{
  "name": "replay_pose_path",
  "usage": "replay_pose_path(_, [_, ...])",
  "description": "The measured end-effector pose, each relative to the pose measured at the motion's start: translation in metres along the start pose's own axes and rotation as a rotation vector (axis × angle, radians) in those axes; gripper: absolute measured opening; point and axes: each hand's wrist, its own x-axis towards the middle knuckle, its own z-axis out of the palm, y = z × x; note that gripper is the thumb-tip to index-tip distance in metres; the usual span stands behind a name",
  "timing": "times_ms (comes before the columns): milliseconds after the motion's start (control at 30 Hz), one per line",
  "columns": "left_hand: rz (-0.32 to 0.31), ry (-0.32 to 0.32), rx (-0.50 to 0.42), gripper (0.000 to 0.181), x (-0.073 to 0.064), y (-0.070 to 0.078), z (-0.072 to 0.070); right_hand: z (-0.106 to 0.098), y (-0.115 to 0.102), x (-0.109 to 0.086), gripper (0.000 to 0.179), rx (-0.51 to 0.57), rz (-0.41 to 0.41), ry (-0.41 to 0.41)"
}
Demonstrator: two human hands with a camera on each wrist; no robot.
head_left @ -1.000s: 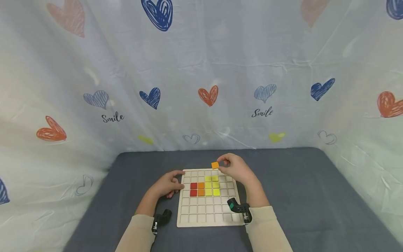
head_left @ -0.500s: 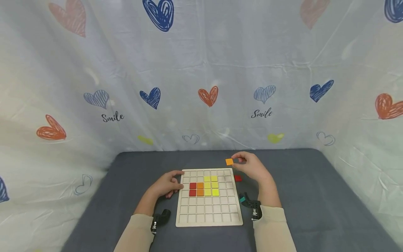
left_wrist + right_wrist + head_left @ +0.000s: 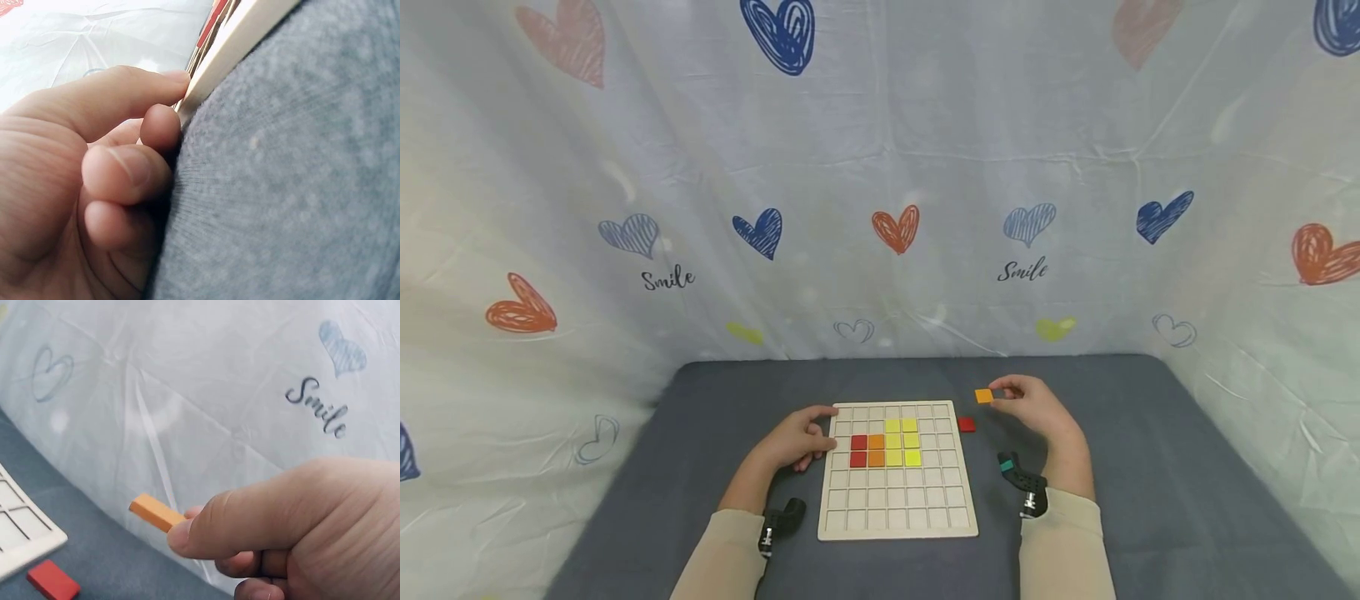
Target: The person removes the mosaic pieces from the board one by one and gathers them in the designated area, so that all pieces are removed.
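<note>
Held between the thumb and fingers of my right hand point(image 3: 1033, 406) is a small square orange tile point(image 3: 984, 397), raised to the right of the wooden grid board point(image 3: 895, 500). The right wrist view shows the same tile point(image 3: 153, 512) edge-on, with the thumb over its near end. My left hand point(image 3: 793, 437) is at the board's left side: the index finger reaches the top-left corner and the thumb touches the edge. In the left wrist view the other fingers curl loosely beside the board's wooden edge point(image 3: 231, 53). On the board lie red point(image 3: 858, 451), orange point(image 3: 876, 451) and several yellow tiles point(image 3: 912, 442).
A loose red tile point(image 3: 967, 425) lies on the grey cloth just off the board's right edge. The grey-covered table point(image 3: 1150, 500) spreads out on both sides. Behind it hangs a pale curtain point(image 3: 880, 108) printed with hearts.
My right hand has moved right with the orange tile, away from over the board, bringing the loose red tile into view. The left hand stays at the board's edge.
</note>
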Motion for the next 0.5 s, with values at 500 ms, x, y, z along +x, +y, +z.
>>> replay_pose_path(500, [-0.014, 0.011, -0.013, 0.064, 0.000, 0.001, 0.001, 0.009, 0.026, 0.001, 0.026, -0.044, 0.097, -0.090])
